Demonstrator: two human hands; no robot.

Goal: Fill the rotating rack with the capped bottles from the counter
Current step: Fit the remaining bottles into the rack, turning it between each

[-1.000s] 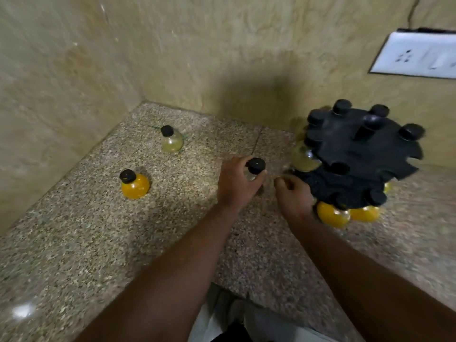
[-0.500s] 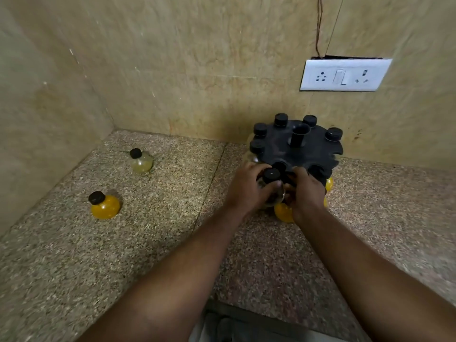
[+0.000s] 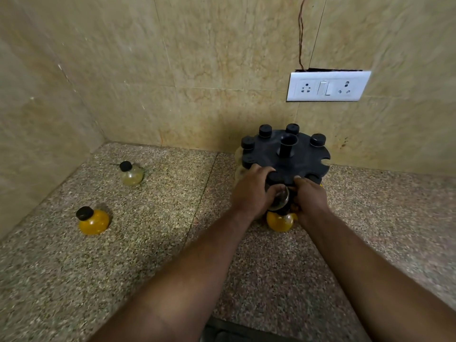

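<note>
Head view: clear capped bottle (image 3: pixel 281 197) upright, neck up, pinched between both hands at near rim of rotating rack (image 3: pixel 286 156), cap seems tucked under a front notch, seating unclear. Left hand (image 3: pixel 251 191) wraps its left side, right hand (image 3: pixel 309 197) presses from right; both clamped on it, touching rack edge. Yellow bottle (image 3: pixel 280 222) hangs just below. Two left on counter (image 3: pixel 148 243), well left: yellow one (image 3: pixel 93 222) and pale one (image 3: pixel 131 174); left hand nearer for next pick
</note>
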